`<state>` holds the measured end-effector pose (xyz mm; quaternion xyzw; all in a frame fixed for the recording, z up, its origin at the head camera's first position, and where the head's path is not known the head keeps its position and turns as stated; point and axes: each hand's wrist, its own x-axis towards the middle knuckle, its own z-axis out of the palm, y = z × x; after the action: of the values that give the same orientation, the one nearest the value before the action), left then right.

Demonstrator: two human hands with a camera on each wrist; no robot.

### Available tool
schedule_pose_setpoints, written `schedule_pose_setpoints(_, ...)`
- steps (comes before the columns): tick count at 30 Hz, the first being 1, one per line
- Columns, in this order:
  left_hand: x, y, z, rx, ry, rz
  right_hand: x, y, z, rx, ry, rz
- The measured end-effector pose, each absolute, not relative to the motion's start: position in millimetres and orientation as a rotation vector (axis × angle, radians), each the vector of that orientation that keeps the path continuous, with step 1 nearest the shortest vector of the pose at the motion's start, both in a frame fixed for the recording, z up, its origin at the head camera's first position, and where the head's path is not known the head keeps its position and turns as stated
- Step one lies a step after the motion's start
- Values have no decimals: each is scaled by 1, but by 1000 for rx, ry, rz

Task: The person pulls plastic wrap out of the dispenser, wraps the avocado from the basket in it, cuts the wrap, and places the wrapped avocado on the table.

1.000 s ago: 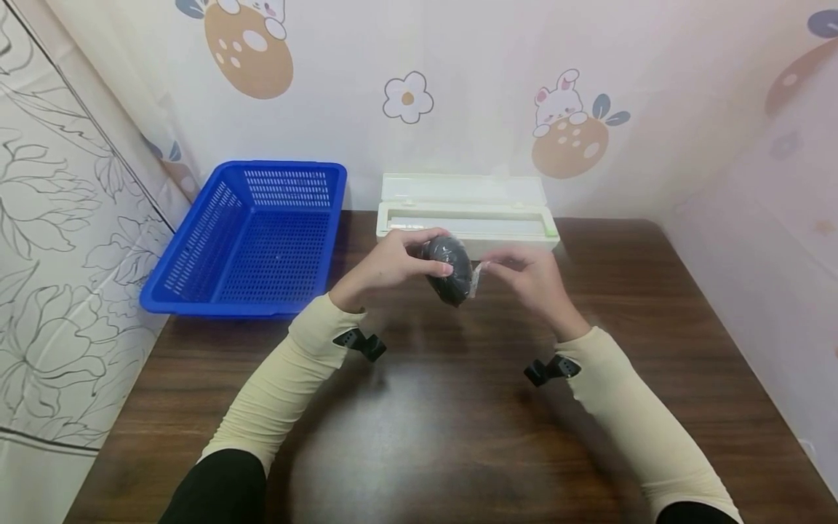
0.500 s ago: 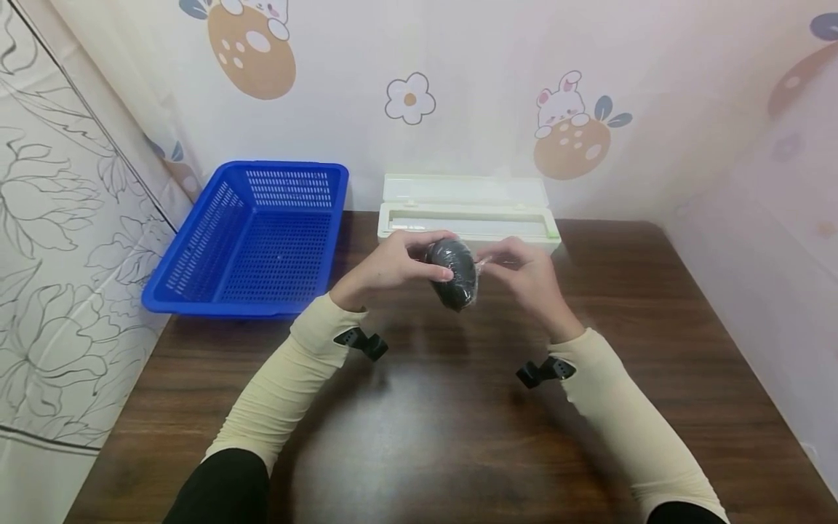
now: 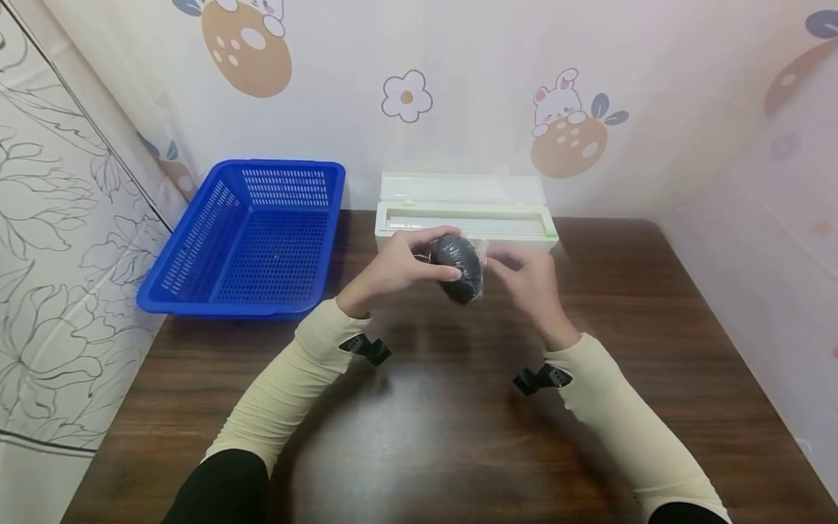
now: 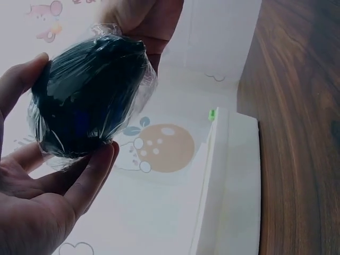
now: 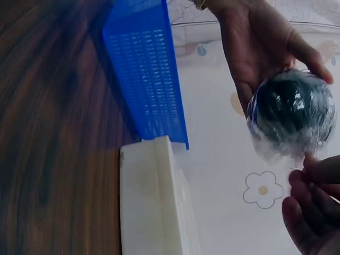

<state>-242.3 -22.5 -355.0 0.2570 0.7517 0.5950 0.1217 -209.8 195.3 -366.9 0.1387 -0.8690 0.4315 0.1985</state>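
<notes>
My left hand (image 3: 399,266) grips a dark, egg-shaped object (image 3: 461,271) between thumb and fingers, above the table. Clear cling film (image 5: 276,149), wrinkled and shiny, wraps round it; what kind of thing lies inside I cannot tell. In the left wrist view the wrapped dark object (image 4: 90,95) looks blackish green, with loose film sticking out along its edges. My right hand (image 3: 527,280) pinches the film at the object's right side with thumb and fingertips. Behind both hands stands a long white cling film dispenser (image 3: 468,225), its lid raised.
A blue perforated plastic basket (image 3: 153,302) stands at the back left of the brown wooden table (image 3: 419,437). A patterned curtain (image 3: 471,87) hangs directly behind the dispenser. Black wrist cameras are strapped over the pale sleeves.
The wrapped object has turned slightly in my left hand and shifted a little right. The strip of film hanging at its right side has drawn in close against it, my right hand staying there.
</notes>
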Motion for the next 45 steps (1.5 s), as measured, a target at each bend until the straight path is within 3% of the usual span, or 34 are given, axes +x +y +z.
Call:
schedule_pose_setpoints(6, -243, -16, -357, 786, 2293, 1633, -205, 198, -356, 384, -2633, 1456)
schedule_pose_setpoints(19, -237, 3, -366, 959, 2625, 1305, -213, 201, -351, 306, -2969, 1496)
schedule_pose_setpoints(30, -247, -7, -368, 750, 2263, 1587, -221, 206, -358, 210, -2788, 1860)
schedule_pose_setpoints(38, -255, -12, -364, 896, 2232, 1508, -220, 203, -349, 214, -2801, 1863)
schedule_pose_setpoints(45, -257, -12, -365, 845, 2208, 1545, -221, 202, -350, 207, -2809, 1850)
